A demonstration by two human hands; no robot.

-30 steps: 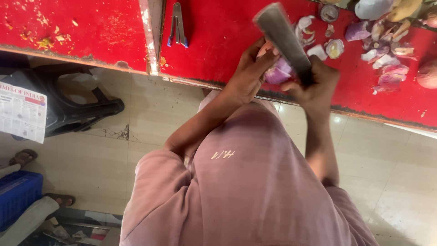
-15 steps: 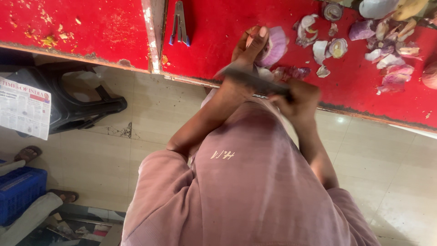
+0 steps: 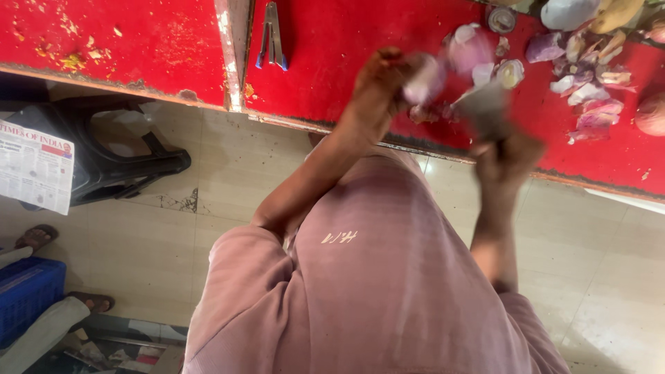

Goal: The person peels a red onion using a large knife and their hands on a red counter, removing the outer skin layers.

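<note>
My left hand (image 3: 377, 79) rests on the red table (image 3: 325, 55) and holds a pale purple onion piece (image 3: 426, 77) against it. My right hand (image 3: 509, 152) grips a big knife (image 3: 485, 104), which is motion-blurred just right of the onion piece, near the table's front edge. More cut onion pieces (image 3: 467, 48) lie just beyond the hands. The blade's exact angle is too blurred to make out.
Onion peels and scraps (image 3: 589, 90) pile at the table's right. A blue-handled metal tool (image 3: 271, 34) lies on the table to the left. On the tiled floor stand a black chair (image 3: 111, 163) with a newspaper (image 3: 34, 166) and a blue crate (image 3: 24, 294). Another person's sandalled feet (image 3: 38, 237) are at the left.
The knife was raised high a second ago, came down flat over the onion, and now swings blurred beside it. My left hand stayed on the onion piece.
</note>
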